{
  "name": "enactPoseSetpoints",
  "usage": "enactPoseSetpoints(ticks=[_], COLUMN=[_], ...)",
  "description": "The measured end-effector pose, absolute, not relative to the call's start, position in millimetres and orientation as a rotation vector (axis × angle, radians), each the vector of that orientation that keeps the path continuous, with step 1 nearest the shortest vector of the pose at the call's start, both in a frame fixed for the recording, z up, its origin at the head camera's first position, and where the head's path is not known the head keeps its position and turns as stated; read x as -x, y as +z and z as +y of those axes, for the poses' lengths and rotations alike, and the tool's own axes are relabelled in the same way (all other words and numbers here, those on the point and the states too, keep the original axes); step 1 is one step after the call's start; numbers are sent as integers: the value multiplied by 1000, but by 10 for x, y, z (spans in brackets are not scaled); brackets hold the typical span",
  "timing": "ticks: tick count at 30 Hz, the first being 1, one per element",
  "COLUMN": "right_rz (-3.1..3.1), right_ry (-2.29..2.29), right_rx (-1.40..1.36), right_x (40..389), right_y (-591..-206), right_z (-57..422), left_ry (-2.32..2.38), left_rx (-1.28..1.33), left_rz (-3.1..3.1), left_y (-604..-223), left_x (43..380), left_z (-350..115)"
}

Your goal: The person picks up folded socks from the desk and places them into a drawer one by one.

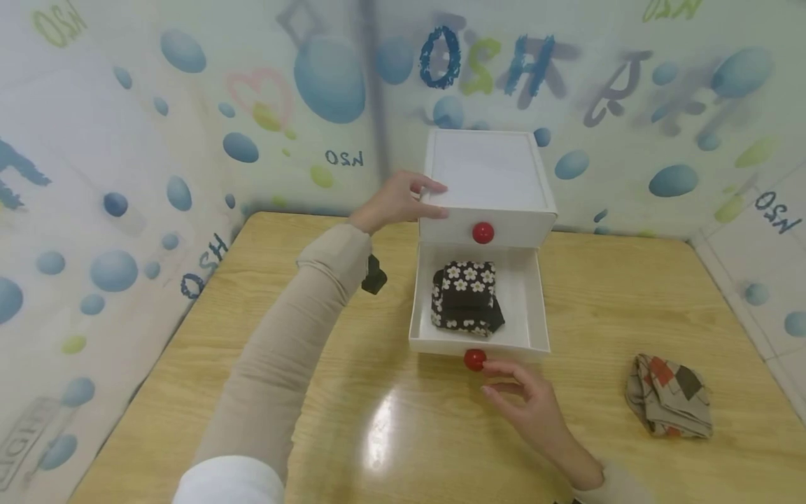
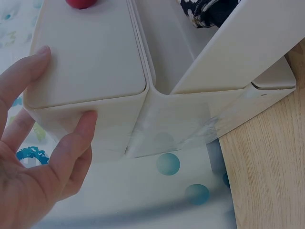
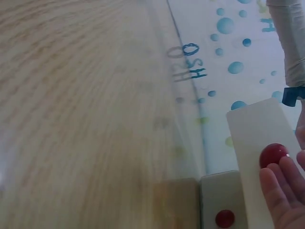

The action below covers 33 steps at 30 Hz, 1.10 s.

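A white two-drawer box (image 1: 488, 171) stands on the table, its lower drawer (image 1: 522, 301) pulled out and its upper drawer shut. My left hand (image 1: 399, 199) holds the box's upper left front corner, thumb and fingers spread over its faces. In the left wrist view, fingertips (image 2: 88, 119) press on the box. Inside the lower drawer lies a folded black bundle with white flowers (image 1: 469, 280), perhaps socks. My right hand (image 1: 532, 406) is at the lower drawer's red knob (image 1: 475, 360). Its fingertips touch the knob (image 3: 274, 155), while the thumb stays apart from it.
To the right on the wooden table (image 1: 604, 301) lies a folded beige argyle bundle (image 1: 670, 395), sock-like. Another red knob (image 1: 483, 232) sticks out from the upper drawer. Behind the box rises a patterned wall (image 1: 403, 140) with blue and green dots.
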State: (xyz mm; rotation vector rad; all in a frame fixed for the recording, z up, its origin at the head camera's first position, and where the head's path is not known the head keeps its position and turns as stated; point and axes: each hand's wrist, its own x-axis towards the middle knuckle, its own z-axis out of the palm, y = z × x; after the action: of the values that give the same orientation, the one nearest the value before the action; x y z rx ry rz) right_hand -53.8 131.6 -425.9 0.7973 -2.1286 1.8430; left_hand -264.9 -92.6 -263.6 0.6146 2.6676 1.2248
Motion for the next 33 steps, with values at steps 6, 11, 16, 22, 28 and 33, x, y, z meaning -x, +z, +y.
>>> enactPoseSetpoints(ticks=[6,11,16,22,28,33], right_rz=[-2070,-2058,-2048,-2009,-1947,-1892], right_ry=[1882,1941,1994,2042,2117,2148], right_rx=[-771,-710,-631,-560,-502,-516], right_x=[540,541,539,553,566,582], right_y=[-4346,-4387,-4413,-4435,-4429,-4439], right_z=[1299,1254,1193,1158,1154,1157], left_ry=[1223,1226,1236,1225,1216,1211], left_rx=[-599,-602,-597,-583,-580,-573], left_rz=[2666,2669,2665,2675,2678,2678], left_y=[-2630,-2639,-2654,-2661,-2645,-2635], left_x=[2638,2647,2662,2665,2652,2638], left_z=[-924,-927,-922,-918,-911,-905])
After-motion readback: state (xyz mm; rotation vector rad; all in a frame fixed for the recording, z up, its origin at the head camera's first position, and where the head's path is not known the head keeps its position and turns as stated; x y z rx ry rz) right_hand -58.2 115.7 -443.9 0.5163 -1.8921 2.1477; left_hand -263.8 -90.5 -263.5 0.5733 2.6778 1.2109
